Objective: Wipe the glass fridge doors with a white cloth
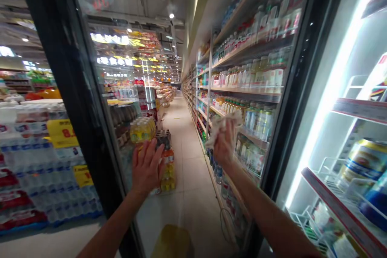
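Observation:
In front of me stands a glass door (184,129) in a black frame (68,76). My left hand (147,167) lies against the glass left of the middle, palm forward and fingers spread, holding nothing. A crumpled whitish cloth (216,134) is bunched in my right hand (225,143), at the glass on the right side. Motion smears this hand and the cloth a little, and the fingers partly merge with the folds. Through the pane show shelves of bottles (248,74), directly behind the cloth.
At the right is a lit cooler with wire racks, a shelf edge (335,209) and a beer can (361,161). Stacked packs of bottled water (60,185) stand at the left. Beyond the glass, an aisle floor (187,157) runs back, with a yellow object (172,242) low down.

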Tool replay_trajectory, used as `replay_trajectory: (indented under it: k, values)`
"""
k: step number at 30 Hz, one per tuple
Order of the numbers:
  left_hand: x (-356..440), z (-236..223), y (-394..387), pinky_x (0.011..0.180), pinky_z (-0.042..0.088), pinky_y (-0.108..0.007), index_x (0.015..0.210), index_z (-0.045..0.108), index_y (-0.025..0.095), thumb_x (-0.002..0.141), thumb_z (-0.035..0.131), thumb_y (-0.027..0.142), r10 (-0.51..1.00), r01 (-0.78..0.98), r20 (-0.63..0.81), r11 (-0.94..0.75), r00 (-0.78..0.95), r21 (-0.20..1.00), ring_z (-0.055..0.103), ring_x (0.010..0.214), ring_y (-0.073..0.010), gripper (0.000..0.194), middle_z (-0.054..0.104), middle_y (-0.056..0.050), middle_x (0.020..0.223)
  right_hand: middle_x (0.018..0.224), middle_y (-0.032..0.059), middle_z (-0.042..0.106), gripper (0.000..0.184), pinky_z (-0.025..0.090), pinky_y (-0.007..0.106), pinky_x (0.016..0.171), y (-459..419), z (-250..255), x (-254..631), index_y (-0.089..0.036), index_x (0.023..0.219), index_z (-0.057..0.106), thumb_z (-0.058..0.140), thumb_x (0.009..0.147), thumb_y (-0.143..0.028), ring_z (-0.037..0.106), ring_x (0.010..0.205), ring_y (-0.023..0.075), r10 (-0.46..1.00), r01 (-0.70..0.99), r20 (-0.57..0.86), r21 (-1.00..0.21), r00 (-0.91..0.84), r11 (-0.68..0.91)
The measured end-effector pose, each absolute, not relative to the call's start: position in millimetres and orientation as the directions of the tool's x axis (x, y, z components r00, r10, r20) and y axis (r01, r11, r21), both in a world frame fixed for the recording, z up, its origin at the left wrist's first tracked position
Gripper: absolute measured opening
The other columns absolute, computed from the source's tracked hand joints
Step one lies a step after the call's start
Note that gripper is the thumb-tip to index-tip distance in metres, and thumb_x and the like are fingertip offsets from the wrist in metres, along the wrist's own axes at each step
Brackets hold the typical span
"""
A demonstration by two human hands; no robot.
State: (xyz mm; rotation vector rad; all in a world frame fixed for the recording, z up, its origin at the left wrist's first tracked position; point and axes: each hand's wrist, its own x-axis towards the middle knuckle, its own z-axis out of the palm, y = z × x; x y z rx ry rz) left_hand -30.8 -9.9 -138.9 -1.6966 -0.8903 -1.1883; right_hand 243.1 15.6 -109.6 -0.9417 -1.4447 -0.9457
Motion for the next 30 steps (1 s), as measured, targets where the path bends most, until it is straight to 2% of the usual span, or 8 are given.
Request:
replay_trajectory:
  k: [2, 4, 8, 10, 15, 18, 23, 30]
  values:
    - [-31, -137, -10, 0.111, 0.017, -0.045, 0.141, 0.022, 0.026, 0.079, 0.056, 0.018, 0.079, 0.893, 0.952, -0.376, 0.295, -0.245, 0.022, 0.136, -0.0233, 0.072, 0.027, -0.007, 0.146, 0.133, 0.0045, 0.047, 0.034, 0.03, 0.045, 0.108, 9, -124, 218, -0.029, 0.114, 0.057, 0.048, 0.082, -0.022, 0.024, 0.136, 0.0239, 0.066, 0.822, 0.899, 0.364, -0.433, 0.437]
    - [-32, -137, -10, 0.112, 0.016, -0.044, 0.141, 0.023, 0.025, 0.079, 0.056, 0.019, 0.087, 0.891, 0.951, -0.384, 0.298, -0.244, 0.021, 0.136, -0.023, 0.071, 0.027, -0.007, 0.146, 0.129, 0.0006, 0.051, 0.035, 0.028, 0.045, 0.109, 8, -127, 234, -0.035, 0.114, 0.057, 0.051, 0.081, -0.024, 0.03, 0.133, 0.0208, 0.089, 0.779, 0.84, 0.449, -0.535, 0.438]
    - [-34, -142, -7, 0.112, 0.015, -0.044, 0.141, 0.024, 0.025, 0.079, 0.054, 0.019, 0.086, 0.892, 0.956, -0.391, 0.28, -0.226, 0.023, 0.135, -0.0226, 0.069, 0.03, -0.007, 0.145, 0.143, 0.0102, 0.035, 0.044, 0.025, 0.059, 0.106, 26, -88, 325, -0.024, 0.126, 0.048, 0.037, 0.084, -0.019, 0.027, 0.135, 0.0273, 0.047, 0.959, 0.985, -0.17, 0.164, 0.227]
    - [-34, -143, -8, 0.112, 0.016, -0.045, 0.14, 0.025, 0.026, 0.079, 0.054, 0.02, 0.089, 0.898, 0.959, -0.384, 0.268, -0.215, 0.024, 0.135, -0.0235, 0.068, 0.03, -0.007, 0.145, 0.142, 0.0148, 0.034, 0.047, 0.025, 0.061, 0.105, 34, -62, 338, -0.016, 0.13, 0.044, 0.033, 0.084, -0.019, 0.025, 0.136, 0.029, -0.061, 0.903, 0.929, -0.337, 0.365, 0.266]
    - [-10, -110, -25, 0.109, 0.022, -0.049, 0.137, 0.03, 0.028, 0.081, 0.05, 0.014, 0.052, 0.838, 0.963, -0.506, 0.264, -0.202, 0.025, 0.135, -0.0251, 0.061, 0.031, -0.007, 0.145, 0.14, 0.0115, 0.04, 0.053, 0.028, 0.053, 0.108, 26, -51, 229, -0.021, 0.137, 0.031, 0.037, 0.085, -0.018, 0.019, 0.139, 0.0238, -0.033, 0.857, 0.988, 0.148, -0.152, 0.494]
    - [30, -70, -31, 0.106, 0.032, -0.042, 0.139, 0.024, 0.018, 0.086, 0.041, 0.019, -0.011, 0.671, 0.933, -0.692, 0.359, -0.267, 0.026, 0.135, -0.0224, 0.055, 0.03, -0.012, 0.144, 0.136, 0.0115, 0.046, 0.06, 0.031, 0.047, 0.108, 18, -62, 183, -0.021, 0.142, 0.018, 0.038, 0.086, -0.017, 0.026, 0.137, 0.0205, -0.027, 0.78, 0.95, 0.272, -0.312, 0.564]
    - [94, -37, -12, 0.11, 0.025, -0.039, 0.135, 0.031, 0.009, 0.089, 0.038, 0.04, 0.05, 0.752, 0.929, -0.604, 0.366, -0.264, 0.017, 0.137, -0.0227, 0.056, 0.031, -0.014, 0.144, 0.145, 0.0143, 0.031, 0.064, 0.029, 0.052, 0.107, 17, -60, 235, -0.019, 0.143, 0.013, 0.039, 0.085, -0.03, 0.028, 0.136, 0.0251, -0.004, 0.801, 0.959, 0.239, -0.283, 0.55]
    - [48, 4, 1, 0.112, 0.017, -0.04, 0.132, 0.04, 0.019, 0.09, 0.038, 0.029, 0.013, 0.861, 0.933, -0.392, 0.358, -0.325, 0.019, 0.137, -0.0209, 0.043, 0.033, -0.005, 0.144, 0.144, 0.0178, 0.032, 0.057, 0.022, 0.058, 0.106, 27, -60, 288, -0.016, 0.14, 0.027, 0.039, 0.086, -0.031, 0.025, 0.136, 0.0295, -0.029, 0.953, 1.0, 0.021, -0.013, 0.303]
